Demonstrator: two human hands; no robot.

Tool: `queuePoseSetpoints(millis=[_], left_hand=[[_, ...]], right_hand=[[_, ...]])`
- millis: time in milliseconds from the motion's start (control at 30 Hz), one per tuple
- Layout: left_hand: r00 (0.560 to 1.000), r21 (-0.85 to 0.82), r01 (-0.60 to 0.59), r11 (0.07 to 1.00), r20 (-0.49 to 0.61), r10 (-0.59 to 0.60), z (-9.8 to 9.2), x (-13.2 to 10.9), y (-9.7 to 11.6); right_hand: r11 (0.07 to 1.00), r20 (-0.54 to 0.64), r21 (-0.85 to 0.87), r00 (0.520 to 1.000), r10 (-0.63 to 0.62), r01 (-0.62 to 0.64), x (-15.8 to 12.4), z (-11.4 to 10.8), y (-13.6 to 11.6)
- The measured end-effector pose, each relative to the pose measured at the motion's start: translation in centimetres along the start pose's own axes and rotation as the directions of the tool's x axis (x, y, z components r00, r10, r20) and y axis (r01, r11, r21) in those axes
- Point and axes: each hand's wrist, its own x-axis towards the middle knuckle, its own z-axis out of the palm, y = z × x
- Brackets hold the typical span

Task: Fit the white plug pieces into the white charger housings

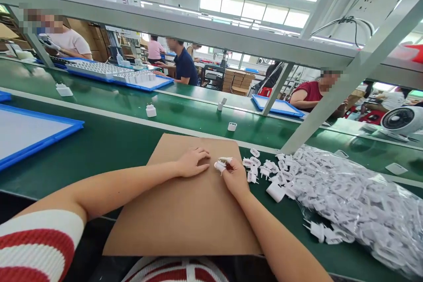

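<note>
The right hand point(235, 177) pinches a white plug point(222, 164) near the cardboard's point(178, 216) far edge. The left hand point(193, 162), empty and loosely curled, rests just left of it.

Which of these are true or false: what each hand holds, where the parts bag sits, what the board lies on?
1. The right hand pinches a small white part. True.
2. The left hand has a grip on a second part. False: it rests on the brown board, with nothing seen in it.
3. The bag of white parts lies left of the board. False: it lies to its right.
4. The board lies on the green belt. True.
</note>
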Motion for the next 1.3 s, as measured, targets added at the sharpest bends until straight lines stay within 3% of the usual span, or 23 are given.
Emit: queuePoseSetpoints(millis=[133,267,333,400,533,633,733,800,1000,1100,1200,1300], left_hand=[[0.983,-0.036,0.159,0.987,-0.092,-0.161,-0.7,5.8,-3.0],[0.909,-0.048,0.352,0.935,-0.222,-0.353,-0.2,13.3,-6.0],[0.875,-0.060,0.415,0.908,-0.248,-0.416,0.4,16.7,-6.9],[0.868,-0.069,0.435,0.898,-0.232,-0.438,1.1,19.6,-7.4],[0.884,-0.091,0.427,0.900,-0.167,-0.436,2.0,23.7,-7.3],[0.858,-0.120,0.477,0.870,-0.149,-0.491,1.8,24.8,-6.8],[0.853,-0.139,0.480,0.866,-0.156,-0.498,1.2,23.6,-6.1],[0.872,-0.148,0.444,0.884,-0.156,-0.464,0.7,21.2,-5.2],[0.971,-0.303,0.228,0.925,-0.003,-0.240,-0.2,9.4,-1.2],[0.993,-0.287,0.115,0.951,0.011,-0.117,0.1,4.5,0.8],[0.997,-0.239,0.067,0.969,-0.013,-0.072,0.8,2.2,1.7],[1.000,-0.280,-0.013,0.960,0.005,0.015,1.4,2.1,1.5]], right_hand=[[1.000,0.034,-0.028,0.999,0.000,0.001,0.1,-0.2,-1.3],[0.996,0.093,-0.011,0.991,0.092,-0.092,0.6,-0.4,-2.4],[0.989,0.106,0.041,0.985,0.138,-0.143,1.0,-0.3,-2.5],[0.978,0.103,0.094,0.979,0.174,-0.184,1.4,-0.2,-2.1],[0.940,0.079,0.253,0.973,0.217,-0.231,2.0,0.5,-1.3],[0.831,0.097,0.461,0.949,0.302,-0.311,2.5,0.7,-1.3],[0.754,0.066,0.566,0.930,0.361,-0.332,3.2,0.1,-1.7],[0.752,0.011,0.582,0.928,0.373,-0.310,3.5,-0.7,-2.0],[0.643,0.039,0.648,0.860,0.508,-0.409,3.6,-2.9,-2.1],[0.612,0.074,0.668,0.856,0.512,-0.424,3.5,-2.9,-2.4],[0.711,0.042,0.590,0.894,0.447,-0.383,3.2,-2.6,-2.8],[0.933,-0.068,0.288,0.967,0.246,-0.217,2.7,-2.6,-3.3]])
